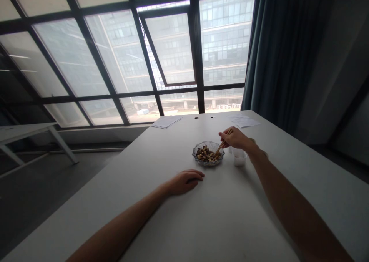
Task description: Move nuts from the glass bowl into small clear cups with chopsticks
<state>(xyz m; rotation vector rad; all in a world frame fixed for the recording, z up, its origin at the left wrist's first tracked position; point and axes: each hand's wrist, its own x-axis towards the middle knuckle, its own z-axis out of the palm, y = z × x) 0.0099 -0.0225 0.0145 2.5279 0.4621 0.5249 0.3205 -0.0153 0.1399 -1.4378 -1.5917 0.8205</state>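
Note:
A clear glass bowl (196, 156) with a scalloped rim stands on the white table, holding a mix of brown and pale nuts or beans (205, 154). My right hand (235, 137) is closed around a pair of wooden chopsticks (222, 145), whose tips reach down into the bowl's right side. Whether the tips pinch a piece is too small to tell. Just below the bowl, my left hand (187, 181) rests on the tabletop with fingers loosely stretched and holds nothing. A small white cup (239, 158) sits under my right wrist, and other small containers behind it are partly hidden by my forearm.
Papers (165, 121) lie at the far left of the white table (161, 231), and more sheets (244, 120) at the far right. A second table (29, 129) stands off to the left. Large windows and a dark curtain (276, 62) rise behind.

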